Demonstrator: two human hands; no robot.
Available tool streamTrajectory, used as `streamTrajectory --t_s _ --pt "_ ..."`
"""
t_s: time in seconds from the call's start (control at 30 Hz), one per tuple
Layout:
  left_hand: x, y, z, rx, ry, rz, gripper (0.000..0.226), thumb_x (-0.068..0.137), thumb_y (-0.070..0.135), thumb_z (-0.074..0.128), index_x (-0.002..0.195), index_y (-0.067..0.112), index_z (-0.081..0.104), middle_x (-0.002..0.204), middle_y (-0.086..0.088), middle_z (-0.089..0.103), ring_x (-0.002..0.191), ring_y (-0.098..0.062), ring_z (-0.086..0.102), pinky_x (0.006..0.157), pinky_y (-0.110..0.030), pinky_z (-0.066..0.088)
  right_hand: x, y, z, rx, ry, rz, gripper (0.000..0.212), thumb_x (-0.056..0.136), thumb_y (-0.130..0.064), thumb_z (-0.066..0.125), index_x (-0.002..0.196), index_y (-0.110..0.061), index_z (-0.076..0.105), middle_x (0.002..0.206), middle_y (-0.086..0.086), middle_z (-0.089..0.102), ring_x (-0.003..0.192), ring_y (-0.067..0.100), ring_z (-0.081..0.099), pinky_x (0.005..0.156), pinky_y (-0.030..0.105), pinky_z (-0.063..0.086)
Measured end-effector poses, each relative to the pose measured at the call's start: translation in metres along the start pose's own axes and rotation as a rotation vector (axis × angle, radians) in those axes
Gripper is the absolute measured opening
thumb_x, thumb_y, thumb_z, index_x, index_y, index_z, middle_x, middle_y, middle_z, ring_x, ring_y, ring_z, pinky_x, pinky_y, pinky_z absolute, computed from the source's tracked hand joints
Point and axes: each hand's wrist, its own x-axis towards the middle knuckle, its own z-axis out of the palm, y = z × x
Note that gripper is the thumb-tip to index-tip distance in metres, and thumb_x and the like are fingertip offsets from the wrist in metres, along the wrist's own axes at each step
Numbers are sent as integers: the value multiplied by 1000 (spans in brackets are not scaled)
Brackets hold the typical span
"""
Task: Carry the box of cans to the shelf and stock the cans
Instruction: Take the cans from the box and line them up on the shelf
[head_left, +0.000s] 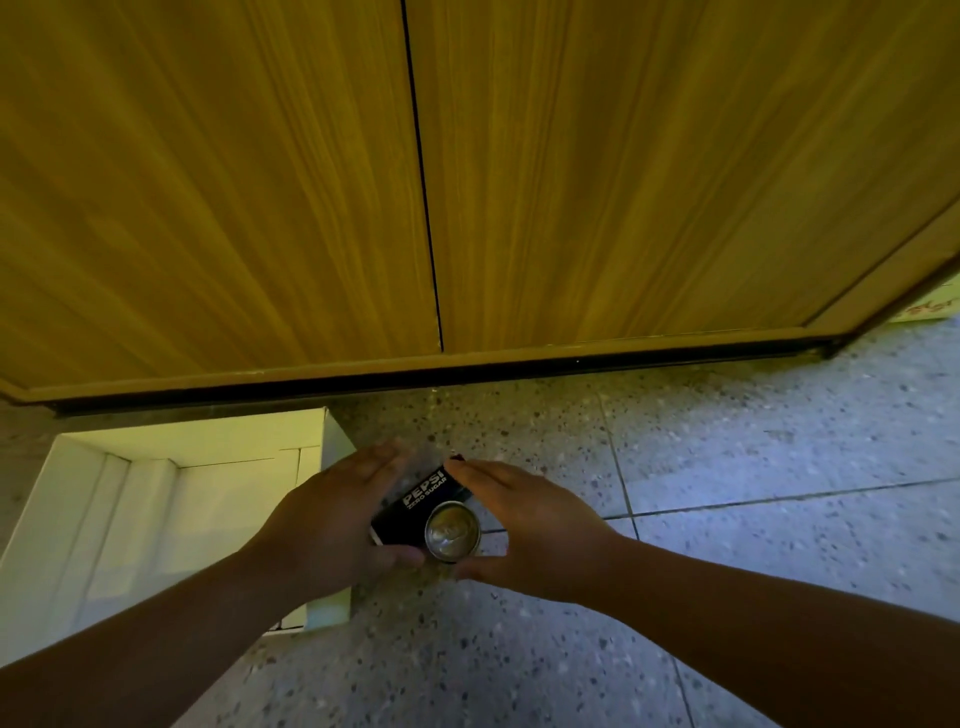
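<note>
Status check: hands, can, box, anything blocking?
Both hands, left and right, hold one black Pepsi can above the floor. White box open at left, looks empty. Closed wooden doors ahead.

Dim, yellow-tinted view (edges bowed by the wide lens), soft blur, cooler light at right.
</note>
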Motion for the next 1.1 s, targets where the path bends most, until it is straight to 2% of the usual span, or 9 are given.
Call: streamTrajectory --t_s 0.17,0.27,0.43,0.53,0.67,0.83,0.93,1.03,1.1 --pt "-7 -11 2 -29 21 -1 117 62 90 49 155 37 4 162 17 1 149 -7 13 111 -27 28 8 0 27 150 -43 82 104 80 -54 78 161 -32 15 164 -10 26 147 12 30 115 30 34" --pt "-8 -9 3 -29 32 19 115 64 88 50 155 37 3 162 17 0 149 -6 12 112 -26 27 15 6 46 279 -77 115 104 79 -47 82 160 -33 19 162 -10 31 145 12 34 116 30 36" --pt "-7 -12 6 -21 43 35 113 66 88 49 155 38 2 162 18 -2 149 -6 10 108 -22 22 19 11 60 448 10 182 83 77 -27 86 147 -29 42 137 -6 60 122 8 58 100 23 50" --pt "-8 -16 7 -19 42 24 113 65 89 47 155 38 1 162 17 -1 149 -7 11 110 -25 24 18 15 65 520 26 203 75 74 -23 88 138 -29 50 128 -11 64 114 1 60 92 13 50" --pt "-7 -14 8 -22 29 28 112 66 89 46 155 37 3 162 17 0 149 -8 12 114 -29 26 16 16 70 602 77 234 63 71 -19 89 126 -30 60 118 -13 68 109 -1 63 90 16 53" --pt "-1 -8 9 -9 21 20 110 66 88 46 155 37 4 163 15 8 149 -10 15 115 -31 27 9 17 58 656 150 255 56 73 -11 86 119 -31 63 110 -15 71 103 -3 65 86 14 53" --pt "6 -2 9 5 8 11 108 69 84 51 155 37 5 163 14 10 148 -10 16 115 -31 26 1 18 43 662 202 250 58 71 -13 88 118 -34 62 110 -13 72 104 -1 67 87 20 56" --pt "15 5 13 21 16 5 106 71 79 56 155 34 11 162 11 16 147 -12 21 115 -32 28 -7 21 26 670 227 244 61 69 -19 92 120 -33 62 110 -16 71 103 -4 66 83 14 53" --pt "21 10 20 20 19 3 102 72 71 62 154 32 16 160 8 24 146 -14 26 114 -32 30 -13 23 14 681 247 245 60 69 -22 93 120 -31 62 109 -15 72 103 -3 66 83 15 54"
